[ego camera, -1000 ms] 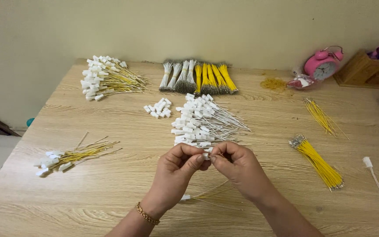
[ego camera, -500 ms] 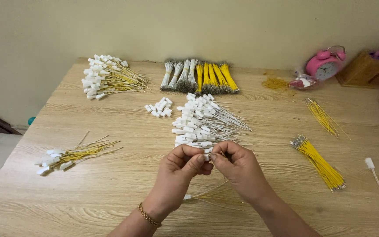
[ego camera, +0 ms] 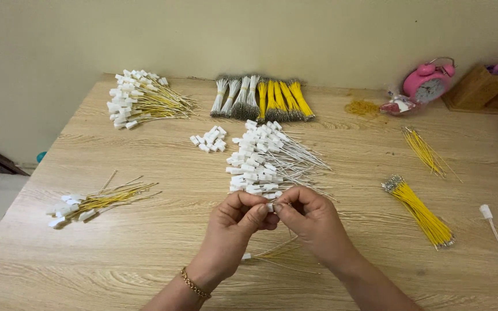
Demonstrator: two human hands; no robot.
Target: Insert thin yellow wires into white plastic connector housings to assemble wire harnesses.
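Both your left hand (ego camera: 238, 222) and right hand (ego camera: 312, 222) pinch one small white connector (ego camera: 270, 206) above the pale wood-grain worktop (ego camera: 145, 253). A plain cream wall (ego camera: 203, 34) stands behind.

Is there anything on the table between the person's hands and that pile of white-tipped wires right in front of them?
Nothing visible. The left hand and right hand pinch a small white connector together just short of the pile of white-tipped wires. Only bare table shows between, and the pile's nearest wires almost reach the fingertips.

Wire bundles (ego camera: 263, 99) are laid along the worktop's (ego camera: 145, 242) far edge; a clock (ego camera: 427, 82) is set toward its far right corner.
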